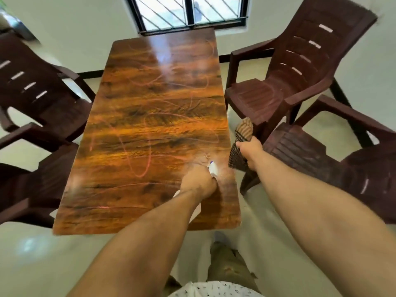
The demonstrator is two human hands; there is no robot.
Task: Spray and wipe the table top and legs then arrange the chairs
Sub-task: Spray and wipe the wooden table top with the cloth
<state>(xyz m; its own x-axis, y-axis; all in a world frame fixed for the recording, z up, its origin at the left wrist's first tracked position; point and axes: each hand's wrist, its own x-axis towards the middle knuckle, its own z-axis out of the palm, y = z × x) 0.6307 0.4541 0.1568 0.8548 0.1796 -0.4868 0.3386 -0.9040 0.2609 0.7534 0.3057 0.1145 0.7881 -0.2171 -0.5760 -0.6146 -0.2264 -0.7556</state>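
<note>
A glossy wooden table top [150, 125] stretches away from me, marked with pink scribbled lines. My left hand [199, 182] is closed around a white spray bottle [212, 170], its nozzle pointing down at the near right part of the top. My right hand [248, 150] grips a brown striped cloth [241, 144] just beyond the table's right edge, above the floor. Two dark brown plastic chairs stand on the right, a far chair [285, 82] and a near chair [334, 159]. Two more are on the left, a far left chair [36, 91] and a near left chair [32, 179].
A barred window [188, 11] is in the wall behind the table's far end. Pale glossy floor [75, 254] lies around the table. My legs and a foot [227, 260] are close to the near table edge.
</note>
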